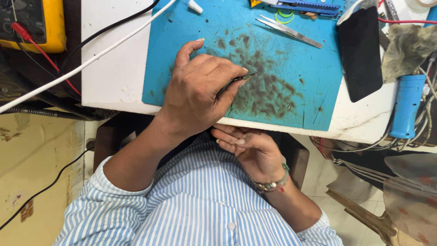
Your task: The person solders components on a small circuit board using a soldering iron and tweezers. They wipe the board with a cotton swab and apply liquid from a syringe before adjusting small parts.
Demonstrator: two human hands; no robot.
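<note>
On a stained blue rubber mat (291, 59) covering a white desk (114, 73), the left hand (200, 93) grip pinches a thin dark metal tool (243, 77); the right hand (250, 148) rests open, empty.

The left hand (200, 93) reaches forward, palm down, fingers curled and pinched at the tips, thumb stretched out. The right hand (250, 150) lies lower, near the body, palm up, fingers loosely bent, wrist flexed.
</note>
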